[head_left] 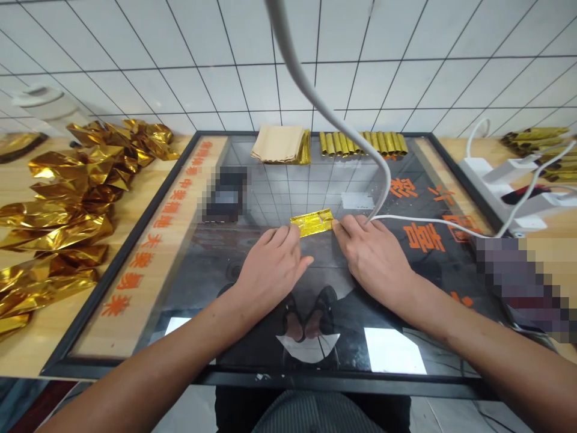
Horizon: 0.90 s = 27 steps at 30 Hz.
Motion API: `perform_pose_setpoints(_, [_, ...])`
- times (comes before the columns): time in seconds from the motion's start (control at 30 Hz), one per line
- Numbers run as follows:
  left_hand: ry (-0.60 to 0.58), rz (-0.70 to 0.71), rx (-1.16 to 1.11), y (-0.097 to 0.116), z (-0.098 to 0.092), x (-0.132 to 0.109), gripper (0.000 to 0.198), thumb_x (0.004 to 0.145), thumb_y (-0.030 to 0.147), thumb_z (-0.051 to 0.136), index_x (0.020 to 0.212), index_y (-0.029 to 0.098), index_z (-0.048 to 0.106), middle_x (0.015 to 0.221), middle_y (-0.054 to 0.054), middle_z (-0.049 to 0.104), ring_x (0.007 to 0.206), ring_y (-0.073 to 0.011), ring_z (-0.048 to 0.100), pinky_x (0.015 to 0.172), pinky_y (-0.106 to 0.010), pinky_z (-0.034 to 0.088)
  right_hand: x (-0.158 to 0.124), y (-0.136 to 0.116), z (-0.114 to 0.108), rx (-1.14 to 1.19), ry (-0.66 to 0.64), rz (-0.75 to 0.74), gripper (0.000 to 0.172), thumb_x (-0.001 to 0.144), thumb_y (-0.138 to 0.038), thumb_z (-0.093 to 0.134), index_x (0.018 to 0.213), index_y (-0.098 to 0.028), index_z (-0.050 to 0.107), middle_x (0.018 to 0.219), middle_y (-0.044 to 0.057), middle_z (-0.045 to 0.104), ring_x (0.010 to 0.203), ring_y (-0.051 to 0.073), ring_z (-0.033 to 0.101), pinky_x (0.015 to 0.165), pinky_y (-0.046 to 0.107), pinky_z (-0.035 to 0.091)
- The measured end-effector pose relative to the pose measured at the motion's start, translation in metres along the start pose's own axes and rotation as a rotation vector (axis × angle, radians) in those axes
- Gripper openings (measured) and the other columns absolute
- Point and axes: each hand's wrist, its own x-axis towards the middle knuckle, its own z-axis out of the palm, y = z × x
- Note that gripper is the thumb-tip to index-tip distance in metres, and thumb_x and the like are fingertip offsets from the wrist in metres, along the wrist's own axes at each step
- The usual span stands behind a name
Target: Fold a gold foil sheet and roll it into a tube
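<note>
Head view: the half-curled left hand [273, 257] and right hand [376, 252] are touching the gold strip [312, 223] between them, how tightly I can't tell; soft, even pressing should be helping.

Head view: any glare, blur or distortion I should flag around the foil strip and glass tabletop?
Head view: the glass tabletop mirrors the tiled wall, with bright white patches near its front edge; head view: the gold foil strip glints but has no heavy blur; head view: tile lines splay outward, consistent with a wide lens; head view: two areas are pixelated, at left on the glass and at the right edge.
</note>
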Motion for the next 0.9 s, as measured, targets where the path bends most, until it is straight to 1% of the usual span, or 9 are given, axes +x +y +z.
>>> perform_pose_setpoints(0.1, [0.045,-0.026,-0.024,-0.002,0.002,0.000,0.047,0.109,0.045,0.058,0.120,0.003,0.076,0.125,-0.019,0.072,0.112,-0.0328,0.067,0.094,-0.045,0.056,0.000,-0.001,-0.002,0.002,-0.002,0.008,0.032,0.105,-0.008,0.048,0.129,-0.007,0.069,0.117,0.015,0.071,0.101,0.031,0.064,0.083,0.043,0.043])
perform_pose_setpoints(0.27, [0.142,0.058,-0.013,0.001,0.002,0.001,0.037,0.109,0.030,0.058,0.130,0.003,0.071,0.141,-0.021,0.068,0.130,-0.0334,0.064,0.107,-0.044,0.054,0.001,-0.001,-0.003,-0.015,0.025,0.000,0.032,0.105,-0.009,0.049,0.128,-0.007,0.070,0.116,0.015,0.071,0.100,0.031,0.064,0.083,0.043,0.044])
perform_pose_setpoints(0.33, [0.127,0.096,-0.031,0.002,0.005,0.002,0.034,0.110,0.024,0.054,0.133,0.003,0.069,0.141,-0.020,0.068,0.132,-0.0322,0.064,0.109,-0.044,0.054,0.000,-0.001,-0.002,-0.014,0.037,-0.007,0.032,0.105,-0.009,0.049,0.128,-0.007,0.070,0.116,0.015,0.071,0.100,0.031,0.064,0.084,0.043,0.044])
perform_pose_setpoints(0.47, [0.035,0.133,-0.080,0.003,0.011,0.002,0.030,0.112,0.020,0.049,0.131,0.006,0.068,0.136,-0.018,0.070,0.131,-0.0295,0.065,0.107,-0.042,0.057,-0.003,0.001,0.003,-0.004,0.075,-0.011,0.037,0.103,-0.006,0.047,0.133,-0.005,0.069,0.117,0.016,0.071,0.098,0.030,0.063,0.082,0.043,0.045])
perform_pose_setpoints(0.6, [-0.016,0.124,-0.107,0.004,0.008,0.001,0.030,0.110,0.016,0.051,0.134,0.004,0.065,0.140,-0.021,0.067,0.136,-0.0316,0.063,0.105,-0.043,0.059,-0.008,0.001,0.008,0.008,0.138,-0.012,0.044,0.102,-0.004,0.047,0.144,-0.003,0.063,0.125,0.019,0.071,0.099,0.030,0.064,0.084,0.042,0.047])
perform_pose_setpoints(0.7, [-0.039,0.117,-0.114,0.007,0.003,0.000,0.033,0.108,0.014,0.054,0.138,0.003,0.063,0.145,-0.022,0.065,0.137,-0.0333,0.062,0.106,-0.044,0.060,-0.009,-0.003,0.008,0.069,0.183,-0.080,0.047,0.105,-0.007,0.048,0.150,-0.009,0.060,0.132,0.017,0.069,0.109,0.030,0.063,0.091,0.041,0.048])
perform_pose_setpoints(0.77, [-0.037,0.107,-0.116,0.008,0.002,0.000,0.036,0.108,0.014,0.054,0.141,0.003,0.061,0.146,-0.022,0.065,0.138,-0.0332,0.062,0.108,-0.044,0.059,-0.008,-0.006,0.008,0.113,0.182,-0.123,0.045,0.107,-0.011,0.050,0.150,-0.015,0.062,0.129,0.015,0.070,0.112,0.030,0.062,0.094,0.041,0.048])
perform_pose_setpoints(0.83, [-0.031,0.107,-0.117,0.008,0.002,-0.002,0.038,0.108,0.015,0.054,0.144,0.003,0.060,0.146,-0.021,0.065,0.139,-0.0329,0.061,0.109,-0.044,0.058,-0.007,-0.009,0.007,0.128,0.170,-0.123,0.042,0.108,-0.014,0.052,0.148,-0.018,0.064,0.126,0.014,0.069,0.112,0.030,0.062,0.092,0.042,0.049])
perform_pose_setpoints(0.9, [-0.018,0.118,-0.116,0.007,0.003,-0.003,0.039,0.108,0.014,0.052,0.144,0.003,0.059,0.147,-0.022,0.065,0.140,-0.0332,0.060,0.110,-0.044,0.058,-0.007,-0.011,0.006,0.127,0.160,-0.105,0.041,0.107,-0.014,0.053,0.147,-0.017,0.064,0.125,0.015,0.069,0.111,0.030,0.062,0.089,0.042,0.049])
